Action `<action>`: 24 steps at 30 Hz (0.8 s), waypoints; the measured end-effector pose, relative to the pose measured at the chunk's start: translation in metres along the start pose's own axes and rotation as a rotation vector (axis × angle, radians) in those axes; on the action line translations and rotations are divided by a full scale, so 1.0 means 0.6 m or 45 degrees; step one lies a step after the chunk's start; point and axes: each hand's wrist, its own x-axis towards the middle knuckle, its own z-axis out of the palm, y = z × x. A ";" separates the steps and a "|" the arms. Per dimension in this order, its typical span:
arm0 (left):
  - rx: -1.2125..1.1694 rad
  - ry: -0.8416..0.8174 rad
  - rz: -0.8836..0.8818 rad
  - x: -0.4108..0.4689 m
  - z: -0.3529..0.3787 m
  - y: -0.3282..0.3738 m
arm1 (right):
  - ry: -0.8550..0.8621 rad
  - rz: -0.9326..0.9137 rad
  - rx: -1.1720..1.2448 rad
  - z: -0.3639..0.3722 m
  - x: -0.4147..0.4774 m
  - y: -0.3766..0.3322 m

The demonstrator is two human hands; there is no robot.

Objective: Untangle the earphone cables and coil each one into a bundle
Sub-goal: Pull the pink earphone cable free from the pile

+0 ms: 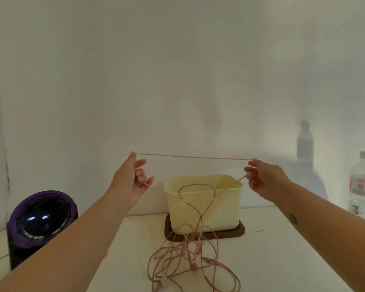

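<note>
Now my left hand (pixel 133 182) and right hand (pixel 261 180) each pinch the cable (pixel 194 157), fingers curled, holding one span taut, probably to trace it. Slack hangs into the tangle (pixel 188 256) on the bench (pixel 282 260).

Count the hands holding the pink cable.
2. The left hand grips the taut cable at its left end, the right hand at its right end. None is hidden.
</note>
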 end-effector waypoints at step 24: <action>1.408 -0.012 0.463 0.025 -0.072 -0.002 | -0.126 -0.479 -1.688 -0.052 0.029 0.030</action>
